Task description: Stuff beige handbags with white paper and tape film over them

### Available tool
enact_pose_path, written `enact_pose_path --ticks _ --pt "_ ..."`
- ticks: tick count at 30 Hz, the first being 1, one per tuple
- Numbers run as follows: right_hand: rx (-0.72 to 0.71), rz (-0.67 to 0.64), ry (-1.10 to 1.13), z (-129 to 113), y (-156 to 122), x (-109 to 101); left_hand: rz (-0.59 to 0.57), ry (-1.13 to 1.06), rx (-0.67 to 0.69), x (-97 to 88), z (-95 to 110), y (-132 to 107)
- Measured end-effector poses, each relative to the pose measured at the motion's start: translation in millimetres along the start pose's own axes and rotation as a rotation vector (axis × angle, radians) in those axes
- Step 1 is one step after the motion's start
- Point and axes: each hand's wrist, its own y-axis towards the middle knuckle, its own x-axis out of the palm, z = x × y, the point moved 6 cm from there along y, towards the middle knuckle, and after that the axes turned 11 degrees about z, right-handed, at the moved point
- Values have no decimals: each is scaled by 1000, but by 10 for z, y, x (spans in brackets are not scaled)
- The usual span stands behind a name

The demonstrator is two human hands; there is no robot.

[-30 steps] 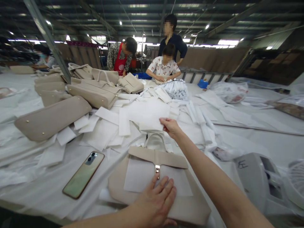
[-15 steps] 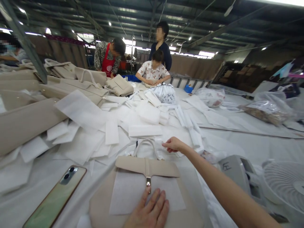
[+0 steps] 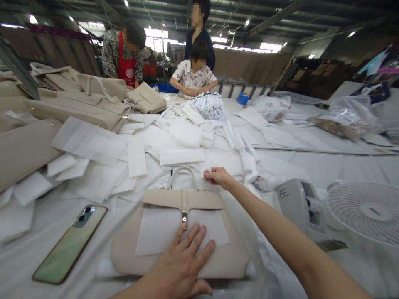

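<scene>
A beige handbag [image 3: 124, 249] lies flat before me, its handle [image 3: 195, 177] pointing away. Under its front flap [image 3: 162, 199] a white sheet [image 3: 152, 232] is tucked, covering much of the front. My left hand [image 3: 183, 253] rests palm down on the bag with fingers spread, the fingertips just below the metal clasp [image 3: 184, 216]. Right of the handle, my right hand [image 3: 218, 176] is closed in a pinch above the loose white material. Something pale and thin shows at its fingertips, too small to name.
Loose white sheets [image 3: 102, 176] and more beige bags [image 3: 75, 112] fill the left. A phone [image 3: 67, 249] lies at front left. To the right stand a grey device [image 3: 294, 207] and a white fan [image 3: 370, 211]. Several co-workers, one in a red apron [image 3: 126, 62], are at the far side.
The view has tilted down and shifted right, showing more of the bag's lower edge. My left hand stays on the bag with fingers more spread. My right hand remains pinched beside the handle.
</scene>
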Motion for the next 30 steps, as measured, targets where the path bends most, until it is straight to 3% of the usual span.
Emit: enact_pose_path --ticks 9,17,25,30 --pt "2 29 161 -110 23 18 16 67 13 -10 24 -4" --pt "-102 80 198 -457 61 -168 44 114 38 10 29 -17" --pt "-267 72 195 -878 -393 -372 62 122 49 16 46 -32" --pt "-220 162 45 -861 -543 -539 45 126 51 -19 84 -31"
